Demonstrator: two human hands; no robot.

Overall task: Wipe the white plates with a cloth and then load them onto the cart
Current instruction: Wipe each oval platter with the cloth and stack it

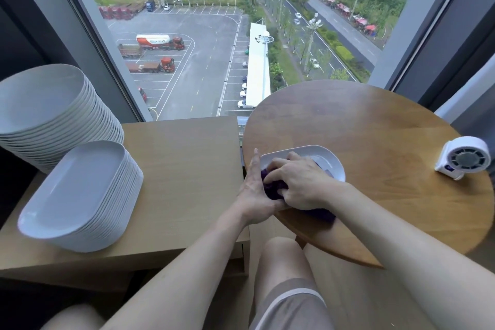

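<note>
Scrubbing away, you're wiping one white plate (330,162) at the round worktop's (375,120) left edge. Your right hand (300,182) is bunching the purple cloth (273,191) and your left hand (253,193) is bracing the rim, fingers straight. The round stack (53,104) and the oblong stack (80,190) are sitting left of the worktop, so I'm judging plenty is remaining.

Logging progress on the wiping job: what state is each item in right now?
plate, flat on the round table, being wiped.
cloth, bunched under the right hand, on the plate.
right hand, gripping the cloth.
left hand, against the plate's left rim, fingers hidden.
oblong plate stack, upright, untouched.
round plate stack, upright, untouched.
fan, standing on the table; running or not, cannot tell.
</note>
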